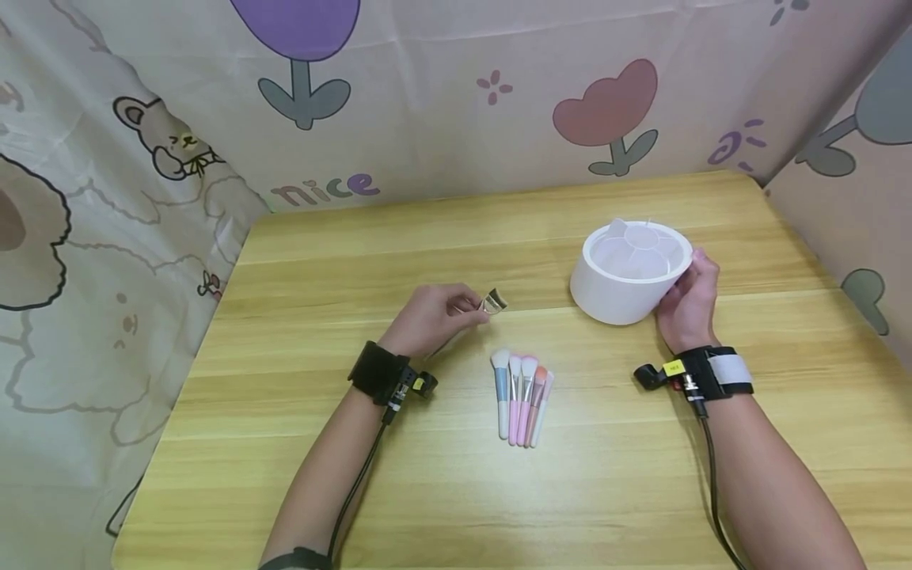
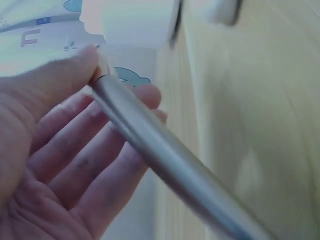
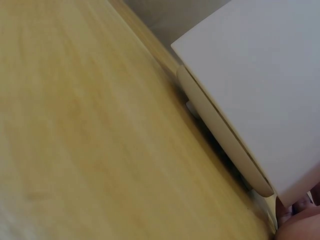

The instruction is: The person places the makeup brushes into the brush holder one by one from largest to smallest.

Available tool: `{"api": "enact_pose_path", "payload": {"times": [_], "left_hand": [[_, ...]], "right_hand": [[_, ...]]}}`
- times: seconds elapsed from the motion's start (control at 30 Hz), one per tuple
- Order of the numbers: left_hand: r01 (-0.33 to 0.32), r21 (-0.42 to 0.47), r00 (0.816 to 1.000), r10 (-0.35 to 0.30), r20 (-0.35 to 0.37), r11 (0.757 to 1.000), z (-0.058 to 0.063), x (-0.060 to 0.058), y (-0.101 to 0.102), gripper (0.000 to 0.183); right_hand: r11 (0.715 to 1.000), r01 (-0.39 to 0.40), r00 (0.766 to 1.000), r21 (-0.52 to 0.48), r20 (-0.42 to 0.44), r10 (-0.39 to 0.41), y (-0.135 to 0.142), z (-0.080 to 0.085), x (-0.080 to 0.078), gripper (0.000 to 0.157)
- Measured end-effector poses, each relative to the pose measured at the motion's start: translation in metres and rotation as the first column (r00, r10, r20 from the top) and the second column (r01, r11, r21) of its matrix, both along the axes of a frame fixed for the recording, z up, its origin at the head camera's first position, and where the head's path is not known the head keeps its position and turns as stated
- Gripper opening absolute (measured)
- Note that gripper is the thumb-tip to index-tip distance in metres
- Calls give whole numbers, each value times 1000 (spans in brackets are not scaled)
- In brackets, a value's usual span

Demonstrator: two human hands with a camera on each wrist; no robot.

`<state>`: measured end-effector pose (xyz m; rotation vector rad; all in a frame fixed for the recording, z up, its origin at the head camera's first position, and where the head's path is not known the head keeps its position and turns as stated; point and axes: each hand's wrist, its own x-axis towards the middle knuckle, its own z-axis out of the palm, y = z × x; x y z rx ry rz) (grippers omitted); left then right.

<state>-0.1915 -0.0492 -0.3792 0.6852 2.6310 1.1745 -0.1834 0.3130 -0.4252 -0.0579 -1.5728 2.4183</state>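
My left hand pinches a gold eyelash curler between thumb and fingers, its curved head pointing to the right. In the left wrist view, a long metallic handle runs from the pinch down toward the camera. At the right, my right hand grips the side of a white oval organizer with dividers inside. The right wrist view shows the organizer's smooth wall and its base close over the wood, with a small foot beneath. My right fingers are mostly hidden behind it.
Several makeup brushes with blue, pink and white handles lie side by side on the wooden table, between my forearms. Printed cloth hangs along the back and both sides. Each wrist carries a strapped camera with a cable.
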Motion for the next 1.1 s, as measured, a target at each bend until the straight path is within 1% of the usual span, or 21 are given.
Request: {"api": "enact_pose_path", "payload": {"times": [0.13, 0.33, 0.5, 0.67, 0.83, 0.97, 1.03, 1.1], "left_hand": [[-16, 42, 1000, 15, 20, 999, 6, 2, 2, 27], [27, 114, 1000, -26, -11, 993, 11, 4, 5, 25], [43, 201, 999, -40, -22, 979, 15, 6, 11, 25], [54, 293, 998, -46, -33, 955, 20, 10, 17, 24], [59, 363, 997, -40, -60, 930, 25, 13, 24, 26], [79, 453, 996, -50, -76, 888, 28, 12, 35, 26], [82, 493, 995, -45, -85, 866, 32, 12, 40, 27], [76, 519, 994, -27, -102, 851, 35, 12, 46, 27]], "right_hand": [[1000, 6, 1000, 0, -9, -6, 0, 0, -1, 57], [1000, 11, 1000, 8, -9, -11, 0, 1, -1, 56], [1000, 21, 1000, 12, -11, -21, 1, 2, 0, 55], [1000, 14, 1000, -8, -15, -14, 0, 0, -1, 54], [1000, 8, 1000, 5, -13, -8, 1, -2, -2, 54], [1000, 14, 1000, -5, -22, -14, 3, -3, -2, 54], [1000, 17, 999, 0, -26, -17, 3, -3, -1, 54], [1000, 20, 999, 6, -28, -20, 4, -2, 0, 54]]}}
